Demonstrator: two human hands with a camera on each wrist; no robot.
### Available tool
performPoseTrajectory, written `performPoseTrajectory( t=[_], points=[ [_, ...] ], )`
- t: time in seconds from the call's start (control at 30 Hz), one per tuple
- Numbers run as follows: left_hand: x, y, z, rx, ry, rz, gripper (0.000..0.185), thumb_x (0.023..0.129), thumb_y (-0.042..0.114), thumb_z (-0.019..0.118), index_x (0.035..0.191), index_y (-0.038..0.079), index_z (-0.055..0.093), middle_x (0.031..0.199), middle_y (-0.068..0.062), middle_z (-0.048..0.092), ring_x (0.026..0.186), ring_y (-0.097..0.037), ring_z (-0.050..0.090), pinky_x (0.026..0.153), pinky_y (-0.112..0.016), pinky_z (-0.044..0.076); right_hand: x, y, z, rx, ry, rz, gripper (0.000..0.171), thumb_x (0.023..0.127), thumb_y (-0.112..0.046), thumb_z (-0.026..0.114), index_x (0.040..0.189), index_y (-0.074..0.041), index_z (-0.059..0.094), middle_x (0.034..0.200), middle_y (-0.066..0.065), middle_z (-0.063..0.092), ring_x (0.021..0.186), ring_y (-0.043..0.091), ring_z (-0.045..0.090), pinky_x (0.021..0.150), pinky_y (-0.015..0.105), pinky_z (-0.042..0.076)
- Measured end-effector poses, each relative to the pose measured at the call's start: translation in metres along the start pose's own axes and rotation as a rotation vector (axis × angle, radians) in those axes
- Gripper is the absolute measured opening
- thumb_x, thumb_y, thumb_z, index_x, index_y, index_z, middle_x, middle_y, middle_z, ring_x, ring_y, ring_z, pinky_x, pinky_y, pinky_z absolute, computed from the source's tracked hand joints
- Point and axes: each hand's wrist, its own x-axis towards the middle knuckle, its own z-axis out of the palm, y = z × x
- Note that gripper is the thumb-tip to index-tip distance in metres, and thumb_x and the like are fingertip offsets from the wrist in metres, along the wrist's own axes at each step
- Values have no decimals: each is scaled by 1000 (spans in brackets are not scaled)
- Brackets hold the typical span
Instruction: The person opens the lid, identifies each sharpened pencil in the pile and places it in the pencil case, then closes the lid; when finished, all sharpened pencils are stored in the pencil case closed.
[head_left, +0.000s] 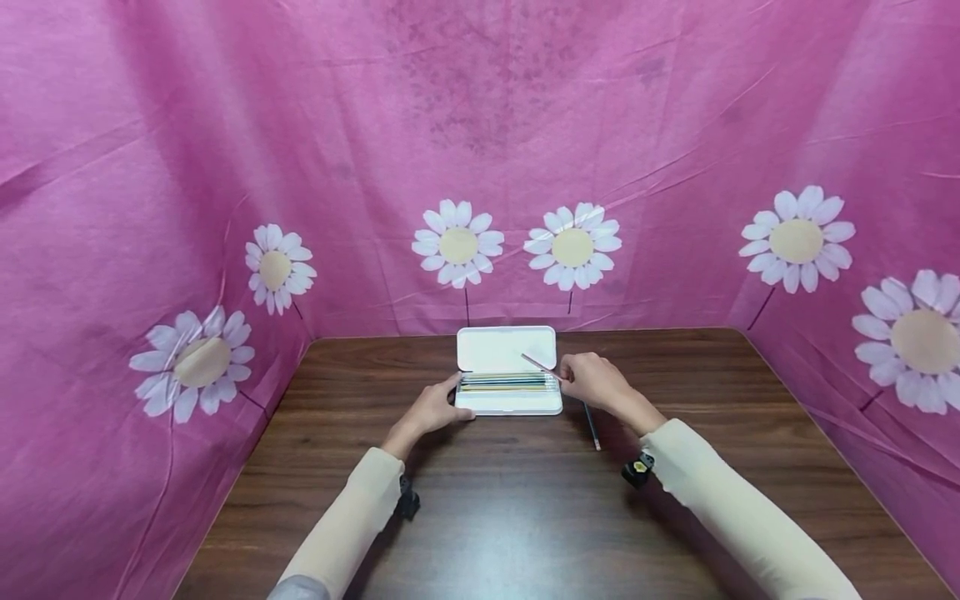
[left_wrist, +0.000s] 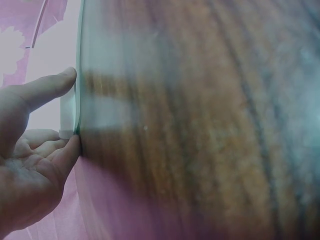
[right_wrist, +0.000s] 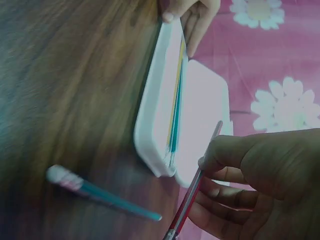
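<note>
A white pencil case [head_left: 508, 407] lies with its lid [head_left: 495, 346] raised at the back; several blue-green and yellow pencils [head_left: 498, 383] lie along its inside. My left hand [head_left: 431, 408] holds the case's left end between thumb and fingers, the thumb at the front edge in the left wrist view. Just past the right end, my right hand [head_left: 596, 382] pinches a red striped pencil [right_wrist: 187, 202] between thumb and fingers. That pencil slants up across the lid in the head view. Below the right hand, a teal pencil [right_wrist: 112, 200] lies on the table, its white-tipped end toward me.
The case stands near the back of a brown wooden table [head_left: 495, 517]. Pink cloth [head_left: 510, 125] printed with white daisies closes off the back and both sides. Each sleeve has a small black device at the wrist.
</note>
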Motion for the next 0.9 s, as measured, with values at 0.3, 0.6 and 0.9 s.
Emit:
performPoseTrajectory(
  t=[0.3, 0.6, 0.9],
  points=[
    [2, -1, 0, -1, 3, 7, 93, 87, 32, 87, 164, 8, 41, 160, -22, 52, 147, -37, 52, 123, -50, 42, 34, -27, 4, -26, -58, -123, 13, 79, -6, 76, 80, -16, 67, 74, -3, 63, 68, 14, 54, 58, 32, 45],
    [1, 0, 1, -4, -1, -3, 93, 88, 32, 87, 164, 7, 41, 160, -22, 52, 148, -36, 51, 123, -50, 42, 55, -48, 16, -67, -102, -183, 13, 82, -3, 72, 78, -15, 70, 74, -3, 64, 71, 14, 55, 59, 31, 46],
    [0, -1, 0, 2, 11, 6, 94, 86, 33, 88, 164, 7, 42, 158, -23, 54, 146, -38, 53, 123, -49, 43, 66, -52, 36, -58, -108, -163, 15, 86, -2, 73, 78, -15, 72, 79, -2, 69, 75, 15, 60, 65, 35, 54]
  ],
)
